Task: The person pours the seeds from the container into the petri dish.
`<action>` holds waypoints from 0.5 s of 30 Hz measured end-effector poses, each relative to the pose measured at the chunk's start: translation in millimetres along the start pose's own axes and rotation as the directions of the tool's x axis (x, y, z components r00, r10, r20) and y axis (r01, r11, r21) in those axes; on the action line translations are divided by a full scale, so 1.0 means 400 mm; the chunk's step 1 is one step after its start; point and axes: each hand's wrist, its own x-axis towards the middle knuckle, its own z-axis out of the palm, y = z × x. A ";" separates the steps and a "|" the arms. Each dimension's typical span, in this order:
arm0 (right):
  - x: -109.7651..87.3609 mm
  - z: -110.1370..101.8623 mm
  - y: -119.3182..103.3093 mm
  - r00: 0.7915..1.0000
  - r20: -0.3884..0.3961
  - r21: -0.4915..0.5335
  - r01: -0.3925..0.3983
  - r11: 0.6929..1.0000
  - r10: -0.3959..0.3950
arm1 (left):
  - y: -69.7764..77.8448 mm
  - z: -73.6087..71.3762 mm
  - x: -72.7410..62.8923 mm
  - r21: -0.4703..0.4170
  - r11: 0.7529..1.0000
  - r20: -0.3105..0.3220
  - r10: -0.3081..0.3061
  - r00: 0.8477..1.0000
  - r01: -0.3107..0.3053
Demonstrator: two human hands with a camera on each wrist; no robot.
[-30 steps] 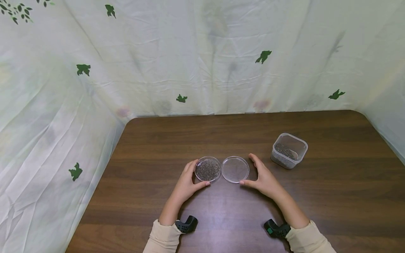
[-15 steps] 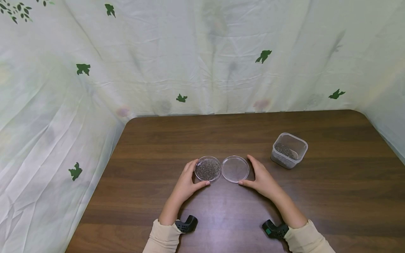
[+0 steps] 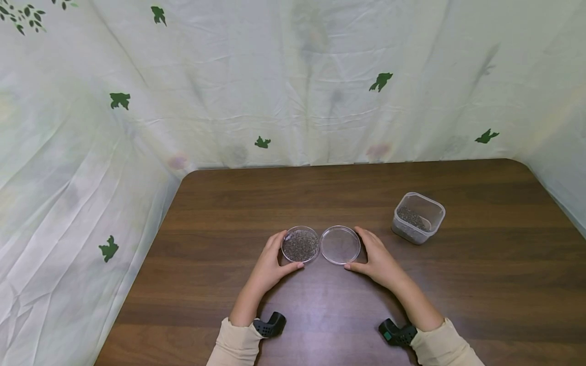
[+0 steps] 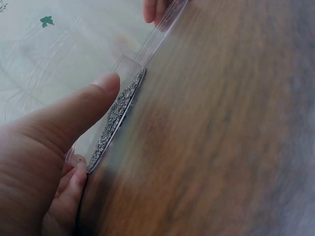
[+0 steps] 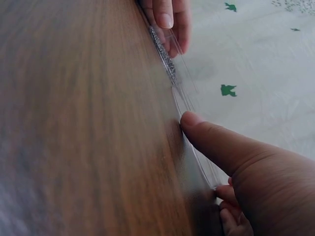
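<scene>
A clear round petri dish (image 3: pixel 300 245) filled with grey-black granules stands on the table. My left hand (image 3: pixel 269 268) holds it by the rim, thumb at the near side and fingers at the far left. In the left wrist view the granules (image 4: pixel 116 115) form a low heap behind the thumb. Right beside that dish lies a second clear dish or lid (image 3: pixel 341 245) with nothing in it. Around its right edge is my right hand (image 3: pixel 381 260), thumb at the near rim and fingers at the far one. The right wrist view shows the thumb (image 5: pixel 216 140) against its wall.
A clear plastic tub (image 3: pixel 418 218), partly filled with similar granules and holding a pale object, stands at the back right. The brown wooden table (image 3: pixel 256 198) ends at a pale curtain (image 3: pixel 293 101) with green leaf shapes. Each wrist wears a black device (image 3: pixel 271 324).
My right hand has moved slightly left and its fingers have come in against the empty dish's rim. The left hand and both dishes have stayed in place.
</scene>
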 end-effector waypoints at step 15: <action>0.001 0.001 0.002 1.000 -0.020 0.015 0.024 1.000 -0.023 | 0.001 -0.001 0.000 -0.005 1.000 0.002 -0.004 1.000 0.004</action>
